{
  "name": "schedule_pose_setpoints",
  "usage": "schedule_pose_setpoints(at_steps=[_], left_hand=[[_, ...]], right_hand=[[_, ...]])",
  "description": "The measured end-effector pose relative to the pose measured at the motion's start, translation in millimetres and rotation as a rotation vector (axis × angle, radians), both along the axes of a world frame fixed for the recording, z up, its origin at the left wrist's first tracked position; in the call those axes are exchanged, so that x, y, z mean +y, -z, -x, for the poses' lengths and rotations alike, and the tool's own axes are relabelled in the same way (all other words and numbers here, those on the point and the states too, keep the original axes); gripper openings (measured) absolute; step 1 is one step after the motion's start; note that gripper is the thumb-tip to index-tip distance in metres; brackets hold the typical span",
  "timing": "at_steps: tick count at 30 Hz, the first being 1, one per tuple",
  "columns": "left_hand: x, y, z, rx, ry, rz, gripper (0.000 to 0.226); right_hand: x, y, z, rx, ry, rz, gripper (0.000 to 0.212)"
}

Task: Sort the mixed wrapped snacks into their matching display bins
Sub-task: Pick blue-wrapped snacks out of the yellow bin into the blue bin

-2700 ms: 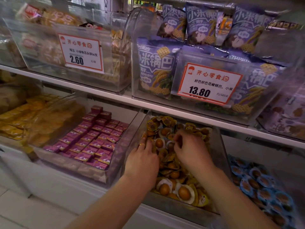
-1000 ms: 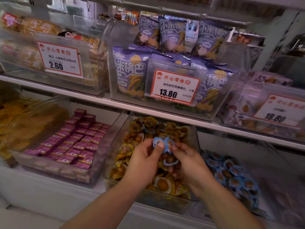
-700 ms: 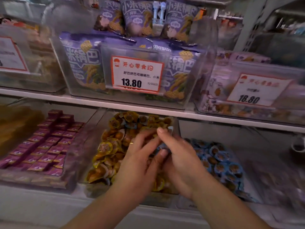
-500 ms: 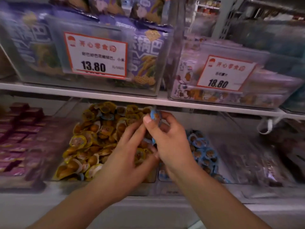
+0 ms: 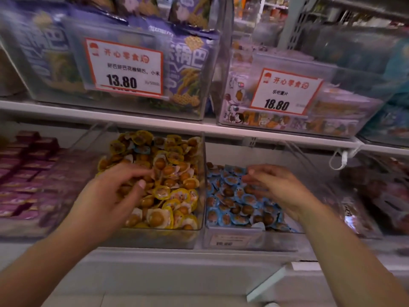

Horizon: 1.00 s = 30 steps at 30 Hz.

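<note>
Reaching into the clear bin [image 5: 200, 227] of yellow-wrapped snacks [image 5: 174, 196], the left hand [image 5: 110, 196] spreads loose fingers over the pile, its grip holding nothing. The right hand [image 5: 278, 189] hovers over the blue-wrapped snacks [image 5: 230, 209] in the bin to the right [image 5: 234, 237]; its fingers look relaxed, though blur hides whether the grip pinches a wrapper. A few blue wrappers [image 5: 141, 149] lie at the yellow pile's far side.

Both hands motion-blurred; bin label [image 5: 230, 240] text unreadable.
</note>
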<state>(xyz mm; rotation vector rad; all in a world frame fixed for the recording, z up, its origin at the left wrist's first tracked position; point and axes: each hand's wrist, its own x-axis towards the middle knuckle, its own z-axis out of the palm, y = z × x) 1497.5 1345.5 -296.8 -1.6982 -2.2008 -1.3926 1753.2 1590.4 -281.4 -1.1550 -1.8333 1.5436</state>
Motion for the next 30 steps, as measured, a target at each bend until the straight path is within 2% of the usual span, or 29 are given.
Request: schedule_pose_setpoints(at_steps=[1,5,8,12,15,17,20,23,27,28,30], left_hand=[[-11.5,-0.3,3.4,-0.003,-0.034,-0.015,0.021],[-60.1,3.4,19.4,0.009,-0.211,-0.090,0.026],[-87.7,11.6,29.5,0.006,-0.324,-0.109,0.027],[-98.8,23.2,32.7,-0.007,-0.356,-0.042,0.032],[-93.3,18.3,34.2,0.061,-0.297,0.034,0.028],[-91.4,12.8,41.8,0.081,-0.268,0.046,0.029],[-91.7,9.6,57.1,0.085,-0.286,0.006,0.032],[-87.2,12.1,62.1,0.110,-0.306,-0.018,0.031],[-83.3,18.3,61.1,0.124,-0.274,0.013,0.030],[-83.4,19.2,61.7,0.119,-0.277,0.009,0.030],[-83.5,19.4,62.3,0.109,-0.282,-0.002,0.030]], right_hand=[[-3.7,-1.4,9.0,0.005,0.056,-0.095,0.011],[-46.0,-13.5,52.7,0.184,0.114,-0.502,0.029],[-96.5,-17.9,87.6,0.191,-0.165,-0.702,0.030],[-145.6,-0.4,134.0,-0.078,-0.675,-0.737,0.032],[-161.9,9.4,162.6,-0.200,-0.884,-0.679,0.035],[-164.5,11.4,179.1,-0.267,-0.945,-0.705,0.035],[-154.8,17.8,195.9,-0.371,-0.975,-0.813,0.037],[-144.3,27.7,203.3,-0.462,-1.008,-0.837,0.044],[-130.6,35.8,217.0,-0.636,-0.800,-1.112,0.078],[-128.0,34.6,220.3,-0.654,-0.714,-1.150,0.081],[-123.6,32.2,223.6,-0.679,-0.607,-1.194,0.070]])
